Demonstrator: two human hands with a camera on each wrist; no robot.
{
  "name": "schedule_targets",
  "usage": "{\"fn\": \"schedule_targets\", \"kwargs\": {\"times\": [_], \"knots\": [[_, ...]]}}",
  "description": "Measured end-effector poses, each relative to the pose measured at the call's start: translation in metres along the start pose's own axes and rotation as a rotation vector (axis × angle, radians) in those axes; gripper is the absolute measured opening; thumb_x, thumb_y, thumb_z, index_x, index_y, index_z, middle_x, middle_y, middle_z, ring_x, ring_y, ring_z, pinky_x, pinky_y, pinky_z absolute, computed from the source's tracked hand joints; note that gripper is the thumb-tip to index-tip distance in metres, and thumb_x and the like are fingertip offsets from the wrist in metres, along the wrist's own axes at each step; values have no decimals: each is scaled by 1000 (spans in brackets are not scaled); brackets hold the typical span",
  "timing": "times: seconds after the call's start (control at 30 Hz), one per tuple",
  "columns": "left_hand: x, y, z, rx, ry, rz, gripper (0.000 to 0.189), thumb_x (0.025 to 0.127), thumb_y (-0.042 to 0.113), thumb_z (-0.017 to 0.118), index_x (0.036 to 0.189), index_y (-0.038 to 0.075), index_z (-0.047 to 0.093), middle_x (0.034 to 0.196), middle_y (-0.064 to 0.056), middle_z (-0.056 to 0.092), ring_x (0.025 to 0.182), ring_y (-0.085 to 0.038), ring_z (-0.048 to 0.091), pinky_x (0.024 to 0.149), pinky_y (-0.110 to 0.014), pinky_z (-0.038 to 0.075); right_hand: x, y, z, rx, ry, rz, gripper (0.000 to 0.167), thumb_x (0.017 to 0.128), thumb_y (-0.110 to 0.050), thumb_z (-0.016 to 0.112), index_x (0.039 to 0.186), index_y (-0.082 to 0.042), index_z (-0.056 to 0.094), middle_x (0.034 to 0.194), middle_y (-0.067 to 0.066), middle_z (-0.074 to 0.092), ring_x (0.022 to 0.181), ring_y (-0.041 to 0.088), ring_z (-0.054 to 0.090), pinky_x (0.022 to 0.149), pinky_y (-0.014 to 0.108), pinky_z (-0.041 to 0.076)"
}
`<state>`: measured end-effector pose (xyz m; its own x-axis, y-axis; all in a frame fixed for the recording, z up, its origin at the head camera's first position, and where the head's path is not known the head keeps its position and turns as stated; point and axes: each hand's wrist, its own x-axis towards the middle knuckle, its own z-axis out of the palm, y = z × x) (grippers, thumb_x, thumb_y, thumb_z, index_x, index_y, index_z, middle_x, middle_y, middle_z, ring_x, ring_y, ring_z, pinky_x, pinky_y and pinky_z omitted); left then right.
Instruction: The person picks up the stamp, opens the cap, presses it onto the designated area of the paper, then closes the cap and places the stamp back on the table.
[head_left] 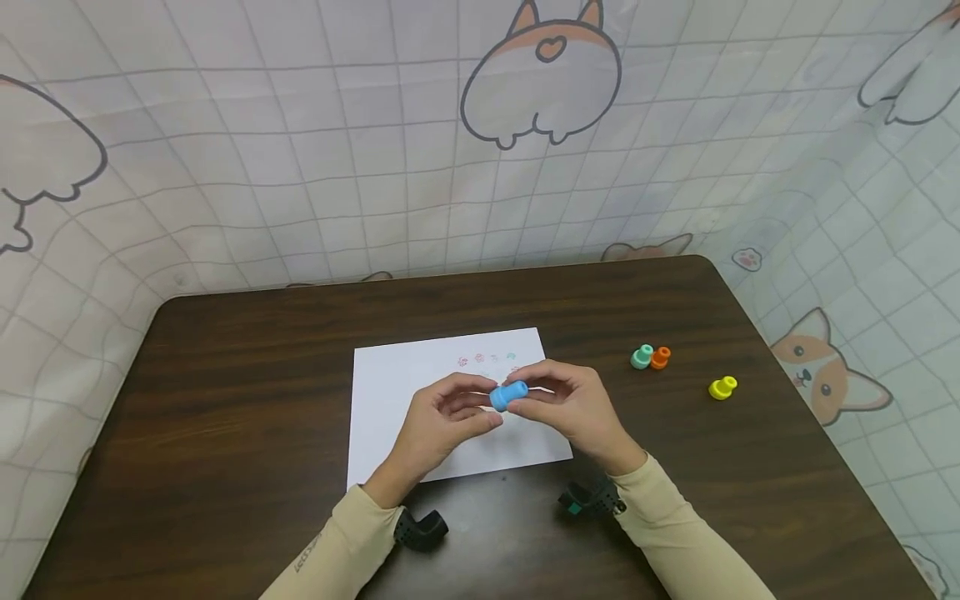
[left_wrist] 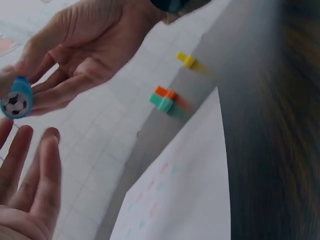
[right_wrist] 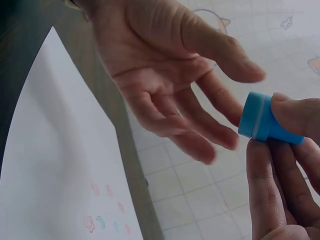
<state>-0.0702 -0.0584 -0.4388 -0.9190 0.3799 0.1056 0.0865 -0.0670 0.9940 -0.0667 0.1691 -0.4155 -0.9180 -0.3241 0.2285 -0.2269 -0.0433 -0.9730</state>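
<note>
A blue toy stamp is pinched between the thumb and fingers of my right hand, held over the white paper. In the left wrist view, the end of the stamp carries a soccer ball picture. My left hand is beside the stamp's wide end, thumb apart and fingers loosely bent. From the right wrist, the left index fingertip overlaps the edge of the stamp. Small red and teal prints mark the upper right of the paper.
On the dark wooden table, a teal stamp and an orange stamp stand side by side right of the paper. Farther right is a yellow stamp. A white patterned curtain hangs behind the table and along its sides.
</note>
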Motion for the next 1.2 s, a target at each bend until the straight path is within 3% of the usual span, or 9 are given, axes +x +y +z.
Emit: {"fn": "schedule_targets", "kwargs": {"times": [0.17, 0.4, 0.47, 0.57, 0.67, 0.73, 1.0, 1.2], "knots": [[-3, 4, -11, 242, -3, 42, 30, 95, 21, 76, 124, 14, 70, 125, -10, 74, 116, -27, 71, 99, -27, 59, -3, 2, -9, -55, 46, 42, 30, 87, -3, 81, 115, 3, 73, 108, -7, 76, 97, 13, 77, 90, 31, 64], [-4, 9, -32, 557, 88, 50, 33, 97, 34, 73, 129, 25, 67, 127, 1, 74, 125, -20, 67, 110, -45, 53, -14, 10, -32, -123, 127, 88, 30, 88, -4, 81, 116, 2, 73, 106, -8, 77, 95, 14, 78, 89, 28, 63], [-5, 10, -39, 652, 88, 23, 44, 97, 41, 72, 137, 25, 63, 137, 1, 69, 140, -22, 58, 118, -50, 46, -17, 12, -40, -145, 149, 101, 31, 88, -5, 81, 116, 2, 73, 106, -8, 77, 95, 14, 78, 89, 27, 63], [-7, 9, -48, 781, 23, -20, 66, 97, 48, 69, 155, 23, 47, 158, -2, 53, 158, -30, 34, 125, -62, 33, -22, 14, -53, -190, 184, 121, 33, 88, -8, 82, 118, 1, 73, 108, -12, 77, 96, 12, 77, 89, 25, 62], [-8, 7, -54, 883, -51, -47, 83, 98, 53, 66, 164, 21, 29, 170, -8, 34, 163, -41, 15, 125, -71, 23, -27, 17, -65, -224, 216, 132, 34, 88, -8, 82, 119, 1, 72, 108, -14, 76, 96, 9, 77, 89, 23, 62], [-9, 4, -57, 952, -64, -62, 89, 98, 56, 65, 166, 18, 22, 173, -12, 27, 162, -46, 8, 124, -73, 19, -31, 18, -73, -252, 238, 137, 34, 89, -9, 82, 120, 1, 72, 109, -15, 76, 96, 7, 76, 88, 21, 62], [-13, -10, -71, 1105, -21, -150, 98, 95, 64, 62, 166, 12, 20, 174, -20, 13, 162, -48, -3, 126, -73, 9, -46, 22, -102, -316, 293, 164, 35, 90, -14, 81, 121, -1, 72, 108, -16, 76, 96, 6, 76, 88, 19, 61], [-17, -16, -80, 1180, -53, -205, 104, 91, 71, 61, 166, 11, 21, 175, -20, 11, 162, -48, -3, 127, -71, 7, -55, 25, -120, -388, 320, 192, 37, 91, -17, 80, 123, -2, 71, 109, -22, 74, 97, 0, 75, 87, 15, 59]]}}
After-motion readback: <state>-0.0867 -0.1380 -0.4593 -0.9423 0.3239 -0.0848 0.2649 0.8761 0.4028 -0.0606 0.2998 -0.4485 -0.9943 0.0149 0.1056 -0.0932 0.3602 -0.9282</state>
